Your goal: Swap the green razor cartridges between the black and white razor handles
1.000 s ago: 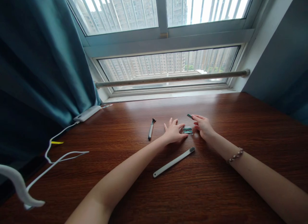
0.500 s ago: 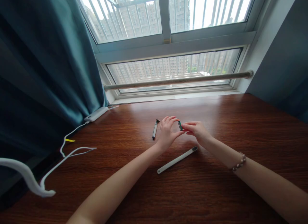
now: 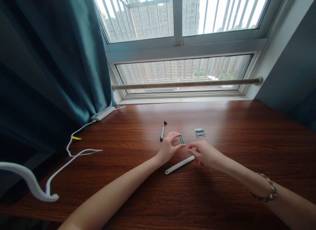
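Observation:
Between the thumb and fingers of my left hand (image 3: 170, 147) is a small green-and-white razor cartridge (image 3: 182, 139), held on edge just above the table. My right hand (image 3: 203, 152) is close by on the right, apart from the cartridge, its fingers curled together; anything inside them is too small or hidden to tell. Under its fingertips lies a long white handle (image 3: 179, 165) with a small hole at its near end; its far end is covered by the hand. A razor (image 3: 163, 131) with a grey-and-black handle lies behind my left hand.
A clear case with green-striped cartridges (image 3: 199, 132) lies behind my right hand. On the left are a white power strip (image 3: 103, 113), its cable with a yellow tag (image 3: 76, 138), and a thick white curved stand (image 3: 29, 182). A curtain (image 3: 71, 58) hangs beside the window.
My right hand has come away from my left and moved down over the white handle's far end. The cartridge stays in my left hand. The clear case now shows on the table.

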A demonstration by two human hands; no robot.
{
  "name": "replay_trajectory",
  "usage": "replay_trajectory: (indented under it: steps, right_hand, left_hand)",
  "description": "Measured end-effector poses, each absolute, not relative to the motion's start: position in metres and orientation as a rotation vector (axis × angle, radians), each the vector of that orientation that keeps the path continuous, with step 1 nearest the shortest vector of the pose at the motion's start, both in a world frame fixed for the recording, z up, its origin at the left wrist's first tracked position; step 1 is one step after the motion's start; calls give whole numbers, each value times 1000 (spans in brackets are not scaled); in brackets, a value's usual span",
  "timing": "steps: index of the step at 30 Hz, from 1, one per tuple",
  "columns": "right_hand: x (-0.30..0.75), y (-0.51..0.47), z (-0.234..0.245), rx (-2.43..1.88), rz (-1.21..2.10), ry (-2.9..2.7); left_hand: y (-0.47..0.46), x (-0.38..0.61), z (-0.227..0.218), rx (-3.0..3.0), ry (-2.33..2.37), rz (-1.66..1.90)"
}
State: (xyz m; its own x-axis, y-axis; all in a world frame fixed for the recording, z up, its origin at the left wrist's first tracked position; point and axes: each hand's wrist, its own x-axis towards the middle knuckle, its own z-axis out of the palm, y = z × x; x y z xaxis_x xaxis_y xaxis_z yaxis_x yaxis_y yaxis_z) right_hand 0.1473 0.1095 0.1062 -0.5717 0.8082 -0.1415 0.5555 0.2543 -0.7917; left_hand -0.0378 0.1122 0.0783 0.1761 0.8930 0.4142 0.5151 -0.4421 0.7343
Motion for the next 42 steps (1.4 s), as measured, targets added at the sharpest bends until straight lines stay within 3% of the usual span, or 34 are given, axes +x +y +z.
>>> replay_trajectory:
  steps: [6, 12, 20, 29, 42]
  right_hand:
    - [156, 80, 92, -1435, 1179, -2234]
    - [182, 73, 95, -1618, 461, -2457]
    - [191, 96, 102, -1292, 747, -2046]
    - [188, 122, 71, -965, 210, -2302]
    - [196, 127, 67, -765, 276, -2395]
  left_hand:
    - [116, -31, 71, 1790, 1323, 1224]
    - [113, -32, 71, 1728, 1300, 1221]
    - [114, -33, 66, 1632, 1261, 1220]
    - [113, -35, 68, 1606, 1214, 1180]
    - [110, -35, 76, 1746, 1263, 1099]
